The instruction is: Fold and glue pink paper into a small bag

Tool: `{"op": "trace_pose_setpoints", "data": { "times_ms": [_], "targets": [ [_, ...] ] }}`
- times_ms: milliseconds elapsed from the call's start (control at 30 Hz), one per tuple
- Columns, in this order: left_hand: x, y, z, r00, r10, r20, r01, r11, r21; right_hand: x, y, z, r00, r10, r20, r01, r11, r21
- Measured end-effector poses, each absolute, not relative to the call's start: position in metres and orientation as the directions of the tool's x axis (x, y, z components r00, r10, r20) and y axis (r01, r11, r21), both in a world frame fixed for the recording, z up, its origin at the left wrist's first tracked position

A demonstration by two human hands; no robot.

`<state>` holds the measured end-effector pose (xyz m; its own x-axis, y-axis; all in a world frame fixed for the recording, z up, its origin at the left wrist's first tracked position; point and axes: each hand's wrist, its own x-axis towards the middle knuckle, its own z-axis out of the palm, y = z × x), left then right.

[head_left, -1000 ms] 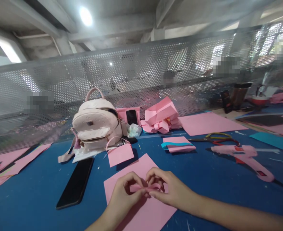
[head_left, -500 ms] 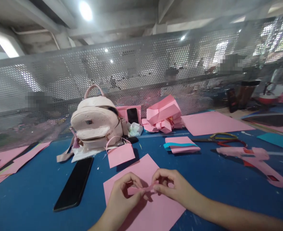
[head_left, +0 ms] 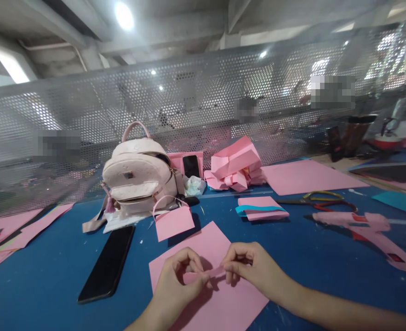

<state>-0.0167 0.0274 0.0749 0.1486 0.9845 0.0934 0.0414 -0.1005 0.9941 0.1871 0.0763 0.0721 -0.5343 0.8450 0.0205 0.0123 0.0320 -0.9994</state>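
Note:
Between my two hands a narrow pink paper strip (head_left: pixel 216 272) is stretched. My left hand (head_left: pixel 184 280) pinches one end between thumb and fingers, and its palm side hides part of the strip. At the other end, my right hand (head_left: pixel 246 264) has thumb and fingertips closed on the strip. Both hands are over a pink paper sheet (head_left: pixel 233 303) lying on the blue table. Just beyond them is a small pink paper bag (head_left: pixel 174 224) with a thin looped handle. A folded pink paper piece with a blue band (head_left: pixel 262 208) lies farther right.
A black phone (head_left: pixel 108 264) lies left of the sheet. Behind stand a pale backpack (head_left: pixel 140 177) and folded pink paper (head_left: pixel 235 161). To the right are scissors (head_left: pixel 322 201) and a pink glue gun (head_left: pixel 364 225). A perforated metal screen (head_left: pixel 196 110) runs along the back.
My right hand has shifted slightly right, and more of the strip shows between the two hands. My left hand has hardly moved.

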Motion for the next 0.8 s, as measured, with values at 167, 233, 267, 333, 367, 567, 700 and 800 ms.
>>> {"op": "trace_pose_setpoints", "data": {
  "times_ms": [167, 233, 267, 333, 367, 567, 700, 800],
  "targets": [
    [-0.017, 0.028, 0.076, 0.119, 0.987, 0.107, 0.091, -0.118, 0.989, 0.188, 0.078, 0.072, -0.560, 0.823, 0.097, 0.096, 0.181, -0.979],
    [-0.016, 0.028, 0.075, 0.125, 0.986, 0.111, 0.079, -0.122, 0.989, 0.188, 0.076, 0.072, -0.583, 0.804, 0.115, 0.167, 0.257, -0.952],
    [-0.015, 0.027, 0.075, 0.134, 0.984, 0.113, 0.072, -0.124, 0.990, 0.188, 0.075, 0.072, -0.595, 0.795, 0.116, 0.193, 0.282, -0.940],
    [-0.014, 0.026, 0.073, 0.164, 0.979, 0.120, 0.082, -0.135, 0.987, 0.187, 0.073, 0.073, -0.619, 0.777, 0.114, 0.217, 0.309, -0.926],
    [-0.013, 0.026, 0.072, 0.181, 0.976, 0.125, 0.099, -0.144, 0.985, 0.187, 0.073, 0.074, -0.632, 0.767, 0.114, 0.217, 0.316, -0.923],
    [-0.013, 0.023, 0.069, 0.239, 0.961, 0.141, 0.204, -0.191, 0.960, 0.186, 0.072, 0.078, -0.660, 0.738, 0.141, 0.291, 0.424, -0.858],
    [-0.013, 0.017, 0.075, 0.259, 0.959, 0.114, 0.343, -0.202, 0.917, 0.188, 0.071, 0.078, -0.676, 0.727, 0.116, 0.329, 0.439, -0.836],
    [-0.012, 0.010, 0.079, 0.280, 0.953, 0.119, 0.465, -0.242, 0.852, 0.192, 0.068, 0.081, -0.703, 0.704, 0.101, 0.355, 0.470, -0.808]
  ]
}}
